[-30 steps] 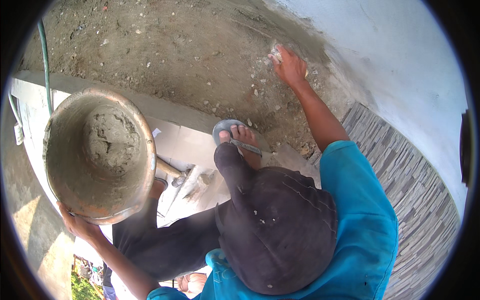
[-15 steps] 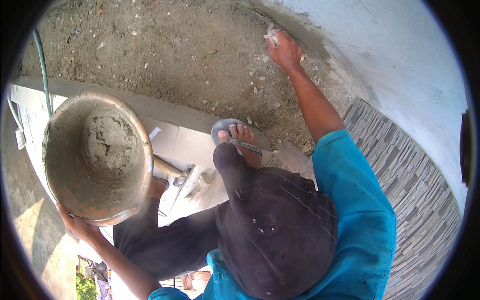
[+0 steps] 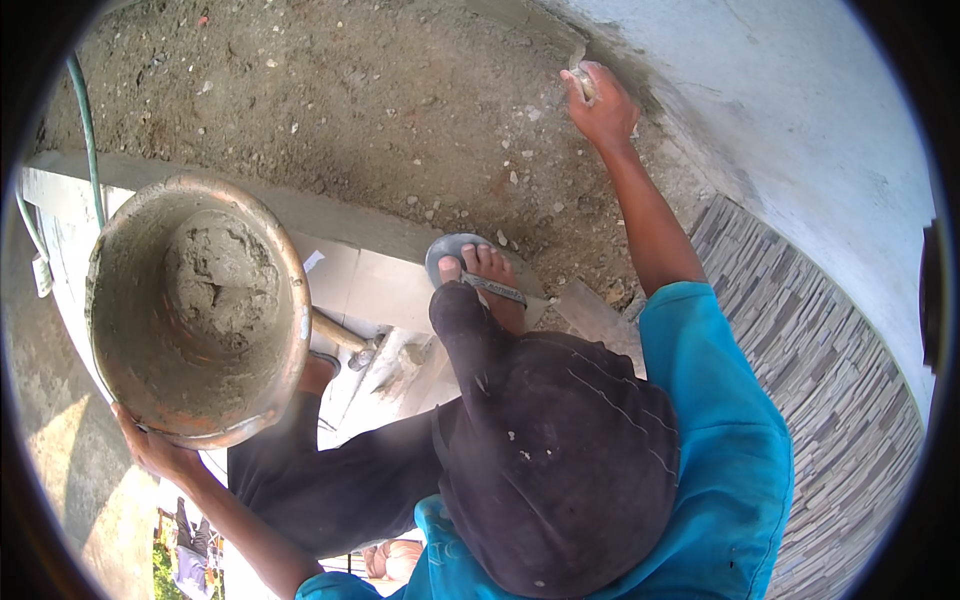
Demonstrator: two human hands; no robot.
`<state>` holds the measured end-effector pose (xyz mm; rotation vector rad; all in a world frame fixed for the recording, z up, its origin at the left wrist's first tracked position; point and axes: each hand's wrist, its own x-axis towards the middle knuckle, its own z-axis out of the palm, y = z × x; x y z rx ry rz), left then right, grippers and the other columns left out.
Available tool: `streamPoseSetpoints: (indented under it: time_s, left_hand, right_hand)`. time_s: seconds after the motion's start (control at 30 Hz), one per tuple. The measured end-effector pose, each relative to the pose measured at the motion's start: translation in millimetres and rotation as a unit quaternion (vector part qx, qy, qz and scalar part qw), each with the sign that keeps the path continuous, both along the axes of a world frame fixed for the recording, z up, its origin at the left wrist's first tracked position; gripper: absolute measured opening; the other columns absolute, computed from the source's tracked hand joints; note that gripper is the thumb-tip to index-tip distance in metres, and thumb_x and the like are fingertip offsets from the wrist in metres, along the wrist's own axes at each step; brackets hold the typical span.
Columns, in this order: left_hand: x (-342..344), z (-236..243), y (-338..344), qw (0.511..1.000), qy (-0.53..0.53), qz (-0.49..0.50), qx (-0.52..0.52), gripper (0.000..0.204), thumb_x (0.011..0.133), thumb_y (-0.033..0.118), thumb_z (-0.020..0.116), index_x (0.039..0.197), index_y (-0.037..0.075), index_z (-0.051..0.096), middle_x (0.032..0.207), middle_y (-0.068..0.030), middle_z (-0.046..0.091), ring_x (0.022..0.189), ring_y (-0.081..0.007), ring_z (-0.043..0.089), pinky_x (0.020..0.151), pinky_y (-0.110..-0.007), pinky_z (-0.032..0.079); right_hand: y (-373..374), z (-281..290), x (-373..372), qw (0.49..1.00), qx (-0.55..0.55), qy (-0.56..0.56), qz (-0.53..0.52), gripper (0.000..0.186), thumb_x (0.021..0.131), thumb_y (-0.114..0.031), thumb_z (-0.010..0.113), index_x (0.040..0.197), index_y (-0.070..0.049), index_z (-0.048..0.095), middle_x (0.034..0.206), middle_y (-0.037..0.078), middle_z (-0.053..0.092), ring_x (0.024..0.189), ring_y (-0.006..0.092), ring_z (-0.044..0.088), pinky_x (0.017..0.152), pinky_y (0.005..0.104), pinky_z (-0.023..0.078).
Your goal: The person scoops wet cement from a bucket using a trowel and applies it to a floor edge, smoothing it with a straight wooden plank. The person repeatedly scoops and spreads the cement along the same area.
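My left hand point(image 3: 158, 452) grips the lower rim of a round, mortar-smeared basin point(image 3: 120, 330), which is tilted so that its inside shows. A lump of wet grey mortar point(image 3: 222, 285) clings to the basin's bottom. At the foot of the pale wall, my right hand point(image 3: 603, 108) is closed round the handle of a trowel point(image 3: 584, 84). The curved metal neck shows just beyond my fingers; the blade is hard to make out against the grey mortar along the wall.
Rough, pebbly ground point(image 3: 330, 110) spreads ahead, bordered by a pale tiled ledge point(image 3: 370, 285) where my sandalled foot point(image 3: 485, 275) rests. The white wall point(image 3: 780, 110) rises at right, above striped stone cladding point(image 3: 800, 380). A wooden-handled tool point(image 3: 338, 330) lies behind the basin; a green hose point(image 3: 86, 140) runs at left.
My right hand has moved to the right and slightly nearer along the wall's foot, with the trowel in it. The basin has shifted only slightly in my left hand.
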<state>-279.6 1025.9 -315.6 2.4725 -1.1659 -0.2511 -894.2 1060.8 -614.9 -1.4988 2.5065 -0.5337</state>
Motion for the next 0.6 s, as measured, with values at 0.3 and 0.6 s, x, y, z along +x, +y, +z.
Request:
streamPoseSetpoints:
  time_s: [0.3,0.6]
  left_hand:
    - [25,-6,9,0.999,0.023,-0.019,-0.017,0.049,0.106,0.022,0.045,0.146,-0.006,0.044,0.148,-0.0217,0.046,0.13,-0.0307,0.052,0.107,-0.041,0.05]
    - [-4,-2,2,0.997,0.06,0.025,-0.029,0.046,0.104,0.011,0.041,0.147,-0.004,0.044,0.152,-0.0206,0.043,0.135,-0.0315,0.048,0.11,-0.042,0.047]
  right_hand:
    - [-31,-30,41,0.992,0.091,-0.015,0.085,0.042,0.095,-0.046,0.061,0.123,-0.016,0.067,0.117,0.008,0.068,0.106,0.0293,0.067,0.087,0.0476,0.052]
    - [-58,-22,51,0.999,0.029,0.025,0.037,0.043,0.09,-0.048,0.068,0.12,-0.017,0.07,0.122,0.01,0.069,0.105,0.0356,0.068,0.087,0.0484,0.053]
